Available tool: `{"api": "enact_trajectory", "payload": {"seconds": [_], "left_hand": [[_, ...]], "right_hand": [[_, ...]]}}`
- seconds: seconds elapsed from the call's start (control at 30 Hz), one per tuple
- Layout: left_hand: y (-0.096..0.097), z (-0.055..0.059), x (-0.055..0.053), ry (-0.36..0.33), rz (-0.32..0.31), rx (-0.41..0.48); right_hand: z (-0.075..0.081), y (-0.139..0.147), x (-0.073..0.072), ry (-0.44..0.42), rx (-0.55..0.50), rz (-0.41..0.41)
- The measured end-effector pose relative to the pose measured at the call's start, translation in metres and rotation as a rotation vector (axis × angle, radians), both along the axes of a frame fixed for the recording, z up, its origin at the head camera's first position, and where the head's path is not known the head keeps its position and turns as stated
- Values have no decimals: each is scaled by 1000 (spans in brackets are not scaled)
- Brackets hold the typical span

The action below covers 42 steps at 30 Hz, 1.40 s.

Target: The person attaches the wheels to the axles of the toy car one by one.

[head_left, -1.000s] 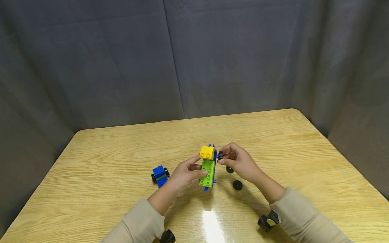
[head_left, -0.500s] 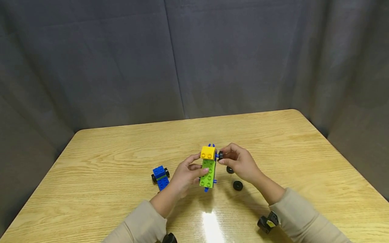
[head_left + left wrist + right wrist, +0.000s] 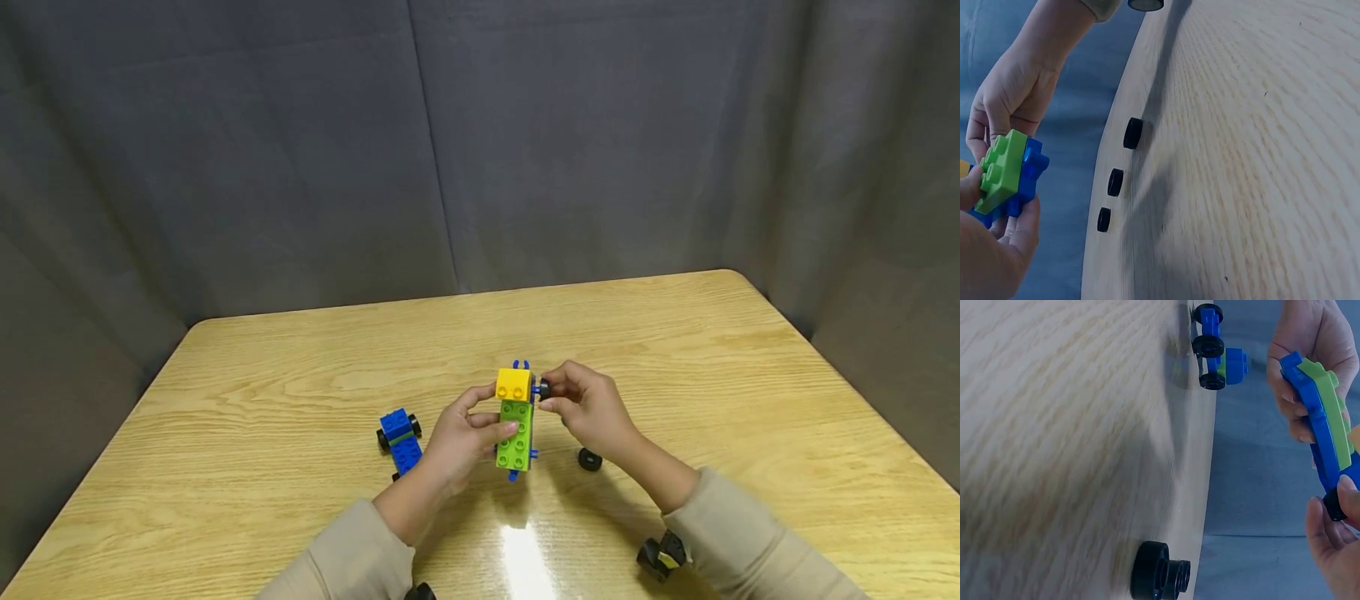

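My left hand (image 3: 457, 437) grips a toy car (image 3: 515, 442) of building blocks above the table, its thumb on the green studded brick. A yellow brick (image 3: 514, 385) tops the far end, and a blue chassis (image 3: 1319, 419) shows underneath in the right wrist view. Between the thumb and fingers of my right hand (image 3: 596, 408) is a small black wheel (image 3: 545, 389), held against a blue axle peg on the car's right side. How far the wheel sits on the peg cannot be told. Another peg near the close end bears no wheel.
A second toy car (image 3: 405, 450), blue with black wheels, stands on the table left of my left forearm. Several loose black wheels (image 3: 1133, 133) rest below my right hand; one wheel (image 3: 589, 460) shows plainly in the head view. A grey curtain (image 3: 300, 167) hangs behind the table.
Both hands and the held car have shifted slightly nearer in the head view. One loose wheel is now mostly covered by my right hand. The pinch on the wheel stays the same.
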<state>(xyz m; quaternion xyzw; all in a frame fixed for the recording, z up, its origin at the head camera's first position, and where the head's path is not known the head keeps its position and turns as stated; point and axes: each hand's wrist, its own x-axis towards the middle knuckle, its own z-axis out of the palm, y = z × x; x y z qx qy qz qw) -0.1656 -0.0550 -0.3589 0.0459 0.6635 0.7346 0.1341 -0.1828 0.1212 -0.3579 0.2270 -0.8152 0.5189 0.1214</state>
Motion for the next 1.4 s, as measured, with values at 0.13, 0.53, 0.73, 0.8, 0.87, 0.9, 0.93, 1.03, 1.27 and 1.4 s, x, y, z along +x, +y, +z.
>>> {"api": "enact_trajectory", "payload": {"seconds": [0.13,0.53,0.73,0.8,0.87,0.9,0.93,1.03,1.27,1.4], "left_hand": [[1,1,0,1,-1,-7],[0,1,1,3,-18,9],[2,7,3,9,-15,-19],[2,8,4,5,-8,-22],[1,9,5,10,-7,-19],[1,9,5,10,-8,-16],[1,9,5,7,-11,-14],[1,8,3,7,-29,-14],[-3,8,0,-27,-44,-6],[-4,8,-1,-50,-50,0]], "right_hand": [[0,0,0,69,44,-8],[1,0,1,125,33,5],[4,-3,2,219,16,26],[6,-4,3,232,19,29],[7,-4,3,221,13,32],[7,-4,3,211,13,34],[8,-4,2,198,13,35],[8,-2,2,140,17,37],[9,1,0,-20,25,61],[9,1,0,-101,9,71]]}}
